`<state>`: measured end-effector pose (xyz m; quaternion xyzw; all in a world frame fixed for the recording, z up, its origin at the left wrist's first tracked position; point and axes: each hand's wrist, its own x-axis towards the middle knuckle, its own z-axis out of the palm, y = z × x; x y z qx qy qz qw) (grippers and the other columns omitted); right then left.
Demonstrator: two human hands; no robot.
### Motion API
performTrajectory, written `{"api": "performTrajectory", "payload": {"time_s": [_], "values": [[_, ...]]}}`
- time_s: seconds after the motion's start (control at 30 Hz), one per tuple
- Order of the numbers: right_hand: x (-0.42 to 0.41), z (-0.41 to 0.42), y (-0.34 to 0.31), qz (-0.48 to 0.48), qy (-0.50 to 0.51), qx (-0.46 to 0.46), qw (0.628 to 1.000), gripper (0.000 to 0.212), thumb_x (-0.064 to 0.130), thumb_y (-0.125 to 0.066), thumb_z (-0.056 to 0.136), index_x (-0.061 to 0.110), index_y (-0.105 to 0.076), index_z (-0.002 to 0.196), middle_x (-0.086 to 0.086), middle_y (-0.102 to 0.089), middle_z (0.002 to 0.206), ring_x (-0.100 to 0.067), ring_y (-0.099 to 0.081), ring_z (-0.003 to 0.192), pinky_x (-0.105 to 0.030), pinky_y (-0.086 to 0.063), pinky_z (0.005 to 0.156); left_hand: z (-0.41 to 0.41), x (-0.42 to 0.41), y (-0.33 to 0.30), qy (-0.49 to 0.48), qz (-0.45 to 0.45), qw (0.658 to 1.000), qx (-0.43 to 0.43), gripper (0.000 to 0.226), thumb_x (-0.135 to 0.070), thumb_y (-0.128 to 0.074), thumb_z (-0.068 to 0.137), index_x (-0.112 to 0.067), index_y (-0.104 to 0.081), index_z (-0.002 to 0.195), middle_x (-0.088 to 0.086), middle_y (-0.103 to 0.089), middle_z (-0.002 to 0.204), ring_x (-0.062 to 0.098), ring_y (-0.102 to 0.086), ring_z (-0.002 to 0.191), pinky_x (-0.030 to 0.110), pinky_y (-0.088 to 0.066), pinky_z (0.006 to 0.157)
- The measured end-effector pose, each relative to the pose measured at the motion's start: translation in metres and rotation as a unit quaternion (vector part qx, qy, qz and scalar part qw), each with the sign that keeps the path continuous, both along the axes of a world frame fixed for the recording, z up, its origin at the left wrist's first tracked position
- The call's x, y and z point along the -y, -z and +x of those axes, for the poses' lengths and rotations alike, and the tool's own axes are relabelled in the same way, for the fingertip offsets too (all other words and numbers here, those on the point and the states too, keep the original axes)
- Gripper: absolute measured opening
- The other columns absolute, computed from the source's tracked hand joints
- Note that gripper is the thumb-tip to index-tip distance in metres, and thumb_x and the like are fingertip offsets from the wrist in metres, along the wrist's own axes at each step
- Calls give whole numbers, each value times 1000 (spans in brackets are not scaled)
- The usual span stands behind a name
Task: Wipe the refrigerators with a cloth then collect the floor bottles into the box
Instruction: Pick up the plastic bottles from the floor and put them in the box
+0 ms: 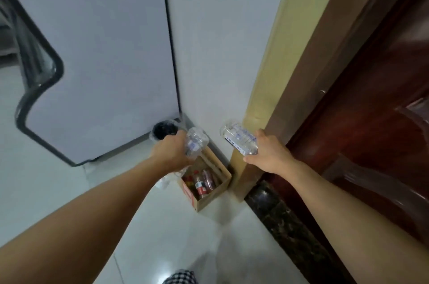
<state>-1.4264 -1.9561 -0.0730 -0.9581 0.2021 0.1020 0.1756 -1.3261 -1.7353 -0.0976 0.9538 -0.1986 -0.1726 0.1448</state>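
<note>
Both forearms (pixel 97 209) are bare, with no sleeves, watch or rings in view. At the bottom edge shows a patch of black-and-white checked cloth (pixel 181 278), part of the person's clothing.

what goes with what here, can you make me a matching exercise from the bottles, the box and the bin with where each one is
Things:
1. crumpled clear bottle
2. blue-labelled bottle
3. cardboard box
4. black bin

Places:
A. on the floor at the refrigerator's bottom corner
B. gripped in the right hand
C. on the floor against the wall, bottles inside
D. gripped in the left hand

Pairs: 1-D, 2-B, 3-C, 4-A
</note>
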Motion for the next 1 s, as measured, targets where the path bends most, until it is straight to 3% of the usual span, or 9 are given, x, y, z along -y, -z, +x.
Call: {"api": "performTrajectory", "payload": {"time_s": [0.13, 0.3, 0.4, 0.5, 0.77, 0.9, 1.0], "values": [[3, 41, 23, 30, -66, -24, 997, 53, 32, -72, 78, 7, -41, 113, -14, -56, 112, -32, -58, 99, -40, -52, 82, 8, -12, 19, -67, 11, 998, 2, 57, -39, -74, 71, -16, -47, 116, 0, -59, 93, 16, -55, 78, 27, -47, 63], [-3, 98, 57, 17, -112, -53, 992, 48, 37, -71, 76, 16, -34, 99, -8, -56, 102, -27, -58, 87, -31, -45, 64, 38, -24, 54, -136, 26, 990, -25, 65, -41, -72, 71, -17, -43, 124, 0, -53, 89, 16, -50, 75, 25, -38, 57], [-1, 128, 86, 14, -125, -68, 990, 48, 37, -70, 75, 18, -33, 97, -6, -56, 99, -24, -57, 82, -28, -40, 59, 62, -20, 85, -173, 15, 983, -55, 62, -42, -72, 71, -17, -44, 120, -1, -52, 88, 16, -53, 75, 26, -43, 59], [6, 153, 123, 21, -113, -93, 989, 46, 38, -68, 74, 18, -33, 97, -4, -54, 97, -22, -54, 77, -27, -36, 54, 83, -7, 117, -213, -2, 973, -91, 56, -42, -72, 72, -17, -46, 115, -4, -50, 81, 11, -49, 66, 21, -35, 50], [26, 183, 267, 41, -81, -186, 978, 56, 40, -70, 78, 11, -43, 117, -7, -58, 111, -25, -60, 92, -26, -40, 62, 113, 29, 249, -299, -32, 940, -161, 60, -41, -70, 76, -16, -41, 122, 6, -61, 105, 17, -53, 81, 28, -43, 65], [33, 196, 357, 62, -64, -219, 972, 59, 39, -70, 79, 11, -43, 123, -7, -58, 116, -25, -61, 100, -25, -39, 64, 125, 56, 337, -341, -43, 921, -184, 58, -36, -69, 78, -16, -39, 123, 3, -58, 96, 14, -48, 74, 26, -39, 61], [34, 208, 424, 73, -53, -221, 971, 59, 40, -69, 81, 12, -41, 125, -7, -59, 118, -22, -62, 97, -19, -34, 51, 142, 79, 407, -370, -62, 907, -193, 57, -34, -68, 80, -15, -38, 124, -3, -51, 88, 12, -49, 72, 25, -41, 60]]}}
